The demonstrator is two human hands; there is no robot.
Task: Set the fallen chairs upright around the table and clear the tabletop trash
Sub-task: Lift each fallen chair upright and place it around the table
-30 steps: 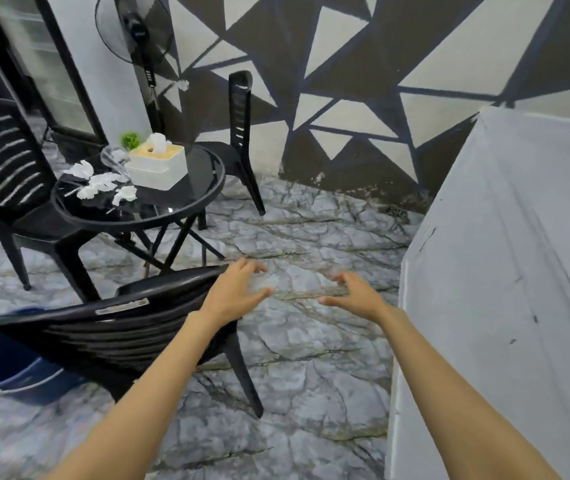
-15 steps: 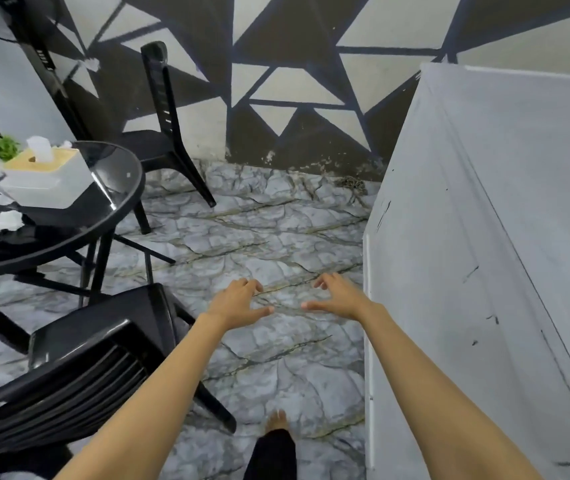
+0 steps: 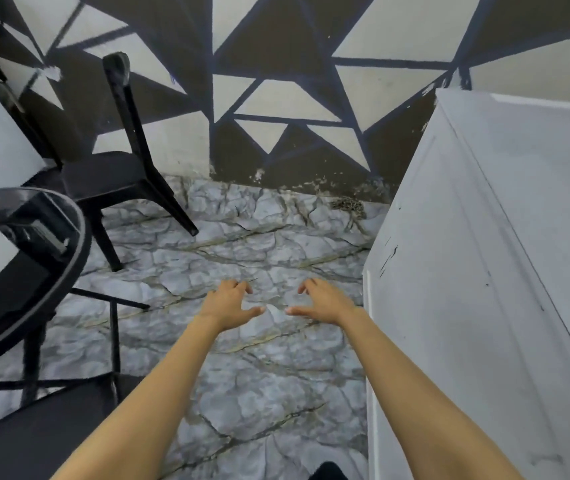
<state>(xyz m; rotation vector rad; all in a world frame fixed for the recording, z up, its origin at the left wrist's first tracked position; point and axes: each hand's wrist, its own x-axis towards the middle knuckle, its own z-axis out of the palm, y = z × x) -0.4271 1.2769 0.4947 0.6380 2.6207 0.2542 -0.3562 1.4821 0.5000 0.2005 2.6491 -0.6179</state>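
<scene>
Round table (image 3: pixel 68 271): glossy black glass top, reflective, thin pale rim. Upright chair (image 3: pixel 117 168), far left: matt black plastic. Floor (image 3: pixel 259 393): grey marble-look tile, dark veining, slight sheen. Wall (image 3: pixel 276 98): matt paint, scuffed and flaking near base. White panel (image 3: pixel 484 306), right: smooth, marked with dark scratches.

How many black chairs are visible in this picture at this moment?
2. One chair stands upright by the patterned wall, behind the round table. A second chair shows only partly at the bottom left corner. More chairs may be outside the view.
</scene>
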